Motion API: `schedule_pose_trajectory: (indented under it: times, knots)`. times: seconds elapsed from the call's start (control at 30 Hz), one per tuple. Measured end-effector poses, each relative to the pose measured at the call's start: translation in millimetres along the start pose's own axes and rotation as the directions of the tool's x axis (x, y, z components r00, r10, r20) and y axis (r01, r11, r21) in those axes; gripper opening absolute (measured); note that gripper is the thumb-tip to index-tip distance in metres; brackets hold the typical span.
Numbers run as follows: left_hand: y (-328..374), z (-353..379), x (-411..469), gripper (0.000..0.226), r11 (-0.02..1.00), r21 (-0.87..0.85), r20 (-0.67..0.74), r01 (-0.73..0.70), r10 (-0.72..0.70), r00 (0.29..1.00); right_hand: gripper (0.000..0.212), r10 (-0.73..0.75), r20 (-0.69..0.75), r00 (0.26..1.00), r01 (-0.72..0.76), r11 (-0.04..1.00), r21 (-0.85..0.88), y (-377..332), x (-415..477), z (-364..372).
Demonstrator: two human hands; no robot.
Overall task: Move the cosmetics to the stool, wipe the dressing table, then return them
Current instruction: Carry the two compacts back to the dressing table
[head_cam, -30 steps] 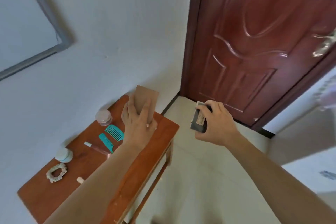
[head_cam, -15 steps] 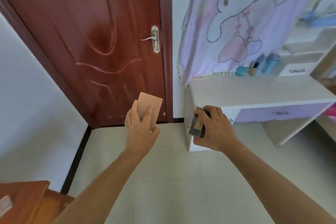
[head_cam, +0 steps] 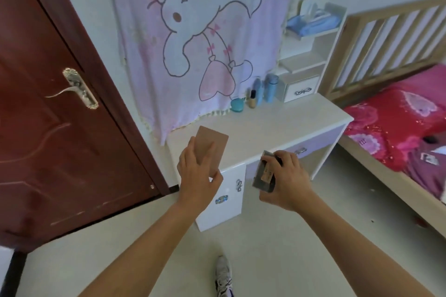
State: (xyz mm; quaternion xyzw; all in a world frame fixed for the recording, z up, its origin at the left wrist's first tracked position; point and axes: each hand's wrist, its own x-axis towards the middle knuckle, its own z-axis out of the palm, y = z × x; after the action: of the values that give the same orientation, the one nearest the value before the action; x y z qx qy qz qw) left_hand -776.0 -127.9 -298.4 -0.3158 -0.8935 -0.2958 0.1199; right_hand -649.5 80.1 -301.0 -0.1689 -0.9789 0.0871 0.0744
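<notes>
Dark red door [head_cam: 60, 140] fills the left side, metal handle [head_cam: 79, 89] facing me. Next to it a pink cartoon blanket [head_cam: 193, 31] hangs on the wall, its hem reaching the back of the bench. On the right is a bed [head_cam: 398, 132] w/ a red and pink cover and a slatted wooden end. The white bench [head_cam: 289, 123] stands btwn door and bed, straight ahead of me, w/ bow-shaped drawer pulls below.

My L hand [head_cam: 198, 176] grips a flat tan case [head_cam: 213, 147] by its lower end, held in the air over the bench's near left corner. My R hand [head_cam: 288, 181] is curled round a small dark grey box [head_cam: 264, 177] w/ a tan label, in the air in front of the bench edge. It's prob. a compact, but too blurred to say.

At the back of the bench, by the blanket hem, stand a teal jar [head_cam: 237, 105], a small dark-capped bottle [head_cam: 252, 99] and two blue bottles [head_cam: 270, 87]. My sneaker [head_cam: 223, 277] is on the pale floor below.
</notes>
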Motion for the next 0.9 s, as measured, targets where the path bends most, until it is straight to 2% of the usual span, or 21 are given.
schedule_pose_trajectory:
  times: [0.2,0.3,0.5,0.7,0.8,0.9]
  knots:
    - [-16.5,70.6,104.5,0.069,0.998,-0.064,0.089,-0.015,0.021,0.996,0.097,0.107,0.071,0.992,-0.105,0.994,-0.029,52.3,107.5,5.0]
    - [-15.3,97.2,156.2,0.071,0.995,-0.070,0.152,-0.070,0.080,0.985,0.096,0.149,0.082,0.985,-0.144,0.987,-0.066,77.0,152.7,2.6]
    - [-2.4,163.0,226.4,0.069,0.992,-0.069,0.264,-0.101,0.116,0.958,0.095,0.224,0.132,0.966,-0.219,0.974,-0.048,131.3,207.6,12.4]
    - [12.3,249.5,270.7,0.068,0.999,-0.045,0.322,0.002,0.013,0.947,0.093,0.171,0.254,0.952,-0.166,0.985,-0.044,207.0,276.9,45.0]
    - [21.7,292.7,287.4,0.066,0.992,-0.002,0.337,0.123,-0.115,0.934,0.094,0.106,0.328,0.939,-0.102,0.994,-0.029,248.1,322.5,66.3]
    - [37.6,332.6,300.9,0.064,0.960,0.045,0.351,0.276,-0.274,0.895,0.095,-0.029,0.443,0.896,0.049,0.998,-0.035,286.4,371.0,85.7]
